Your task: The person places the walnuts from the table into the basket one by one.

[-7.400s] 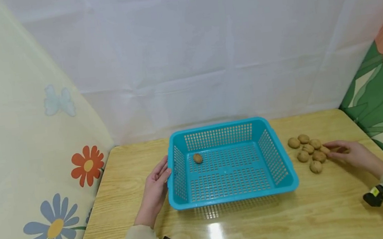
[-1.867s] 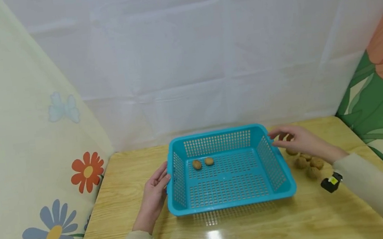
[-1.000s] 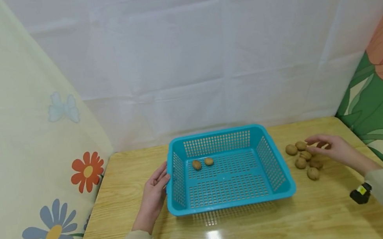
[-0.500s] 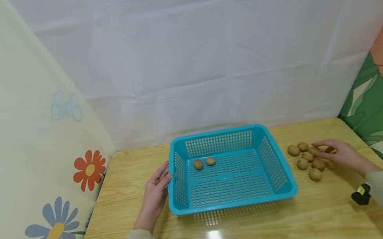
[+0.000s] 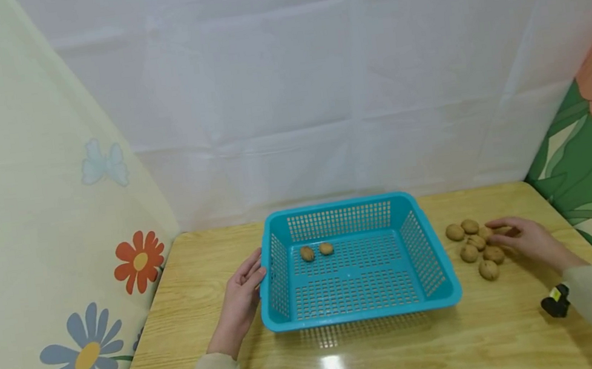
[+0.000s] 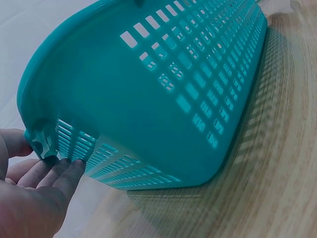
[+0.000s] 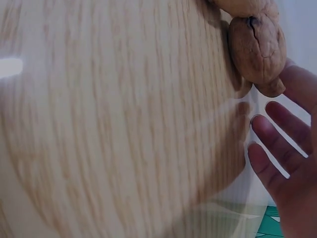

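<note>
A blue plastic basket (image 5: 362, 312) with slotted walls stands on the table. Two walnuts (image 5: 307, 254) lie on its floor, toward the back left. My left hand (image 5: 240, 294) grips the basket's left rim, thumb above and fingers tucked beneath the edge in the left wrist view. To the right of the basket, several walnuts (image 5: 489, 270) lie in a loose cluster. At the cluster's right side my right hand (image 5: 527, 240) has thumb and index finger around one walnut (image 5: 484, 235). In the right wrist view its other fingers (image 7: 270, 166) are spread beside a cracked walnut (image 7: 257, 49).
The wooden table (image 5: 393, 359) ends at a white cloth backdrop (image 5: 285, 88) behind the basket. Flower-printed cloths (image 5: 140, 262) border the left and right sides. A small black camera sits at each wrist.
Since the earliest frame, a second walnut has come into the basket and the cluster has shrunk. My right hand went from the basket's right rim back to the walnuts. My left hand stayed on the rim.
</note>
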`<state>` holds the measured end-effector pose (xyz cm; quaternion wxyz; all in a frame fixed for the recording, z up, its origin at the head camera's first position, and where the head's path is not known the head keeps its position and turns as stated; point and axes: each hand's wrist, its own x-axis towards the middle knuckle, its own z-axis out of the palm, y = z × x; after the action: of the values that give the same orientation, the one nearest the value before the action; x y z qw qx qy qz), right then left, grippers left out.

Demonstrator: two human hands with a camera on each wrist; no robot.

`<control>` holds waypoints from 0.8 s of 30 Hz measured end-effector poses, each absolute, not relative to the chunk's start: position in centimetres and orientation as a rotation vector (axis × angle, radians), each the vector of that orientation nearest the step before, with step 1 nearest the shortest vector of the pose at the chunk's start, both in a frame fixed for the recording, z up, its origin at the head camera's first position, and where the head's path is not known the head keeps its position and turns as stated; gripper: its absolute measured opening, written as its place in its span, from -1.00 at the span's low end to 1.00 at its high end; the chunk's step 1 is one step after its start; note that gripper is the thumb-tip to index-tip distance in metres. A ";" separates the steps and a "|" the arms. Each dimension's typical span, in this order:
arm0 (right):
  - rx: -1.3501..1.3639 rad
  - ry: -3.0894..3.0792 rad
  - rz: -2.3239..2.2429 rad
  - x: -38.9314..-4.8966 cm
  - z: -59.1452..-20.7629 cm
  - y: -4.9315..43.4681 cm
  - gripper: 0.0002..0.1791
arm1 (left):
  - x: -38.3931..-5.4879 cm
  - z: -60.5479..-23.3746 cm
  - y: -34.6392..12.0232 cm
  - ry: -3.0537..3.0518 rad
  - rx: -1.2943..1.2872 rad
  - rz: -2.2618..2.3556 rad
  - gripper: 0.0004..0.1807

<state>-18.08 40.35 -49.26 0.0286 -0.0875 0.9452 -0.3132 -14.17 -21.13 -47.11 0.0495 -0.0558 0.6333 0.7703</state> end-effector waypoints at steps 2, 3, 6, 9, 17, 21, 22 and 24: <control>-0.256 2.909 -0.966 -18.2 -49.3 40.3 -0.45 | -14.1 -47.1 -21.2 1.933 -0.164 2.344 -0.41; -0.247 2.910 -0.964 -18.2 -49.3 40.3 -0.44 | -14.1 -47.1 -21.2 1.937 -0.157 2.339 -0.40; -0.245 2.901 -0.958 -18.2 -49.4 40.3 -0.44 | -14.1 -47.1 -21.1 1.928 -0.163 2.342 -0.41; -0.249 2.905 -0.944 -18.3 -49.5 40.3 -0.46 | -14.1 -47.0 -21.0 1.922 -0.179 2.342 -0.43; -0.234 2.911 -0.927 -18.1 -49.2 40.4 -0.44 | -14.0 -47.0 -21.0 1.900 -0.175 2.355 -0.44; -0.236 2.908 -0.937 -17.6 -48.7 40.4 -0.42 | -14.1 -47.0 -21.0 1.906 -0.184 2.353 -0.44; -0.237 2.914 -0.938 -17.5 -48.5 40.4 -0.43 | -14.0 -46.9 -21.1 1.904 -0.190 2.355 -0.44; -0.243 2.931 -0.939 -17.3 -48.2 40.2 -0.44 | -14.1 -46.9 -21.1 1.902 -0.198 2.358 -0.45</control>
<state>-17.27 40.25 -48.20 0.0269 -0.0787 0.9490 -0.3040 -14.05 -21.06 -46.91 0.0530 -0.0650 0.6257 0.7756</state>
